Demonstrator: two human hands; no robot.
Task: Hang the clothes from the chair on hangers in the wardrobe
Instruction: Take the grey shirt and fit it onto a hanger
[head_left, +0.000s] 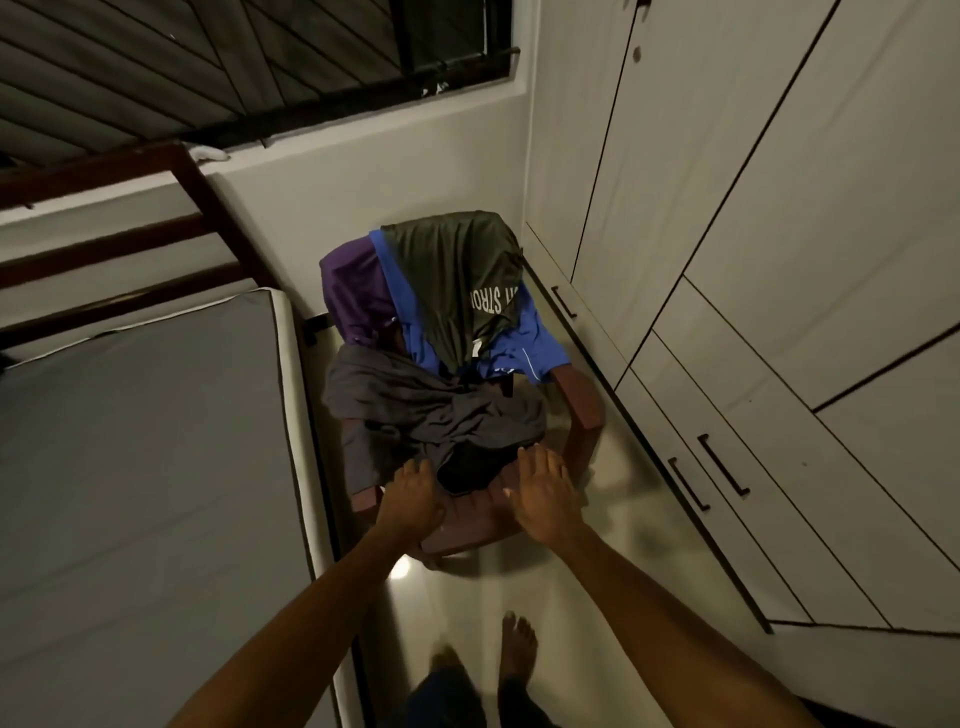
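Note:
A dark red plastic chair (584, 400) stands in the corner, piled with clothes. An olive green shirt (457, 270) with white lettering hangs over its backrest on top of a blue shirt (524, 343), and a purple garment (350, 291) drapes the left side. A grey garment (415, 410) and a black one (470, 470) lie on the seat. My left hand (413, 499) and my right hand (543, 493) reach out over the seat's front edge, fingers straight, on either side of the black garment. Neither hand holds anything. The wardrobe (753, 218) stands on the right with its doors closed.
A bed with a grey mattress (140, 467) and a wooden frame fills the left. A narrow strip of pale floor (467, 587) runs between the bed and the wardrobe's drawers. My bare feet (517, 644) are on the floor below. A barred window is at the upper left.

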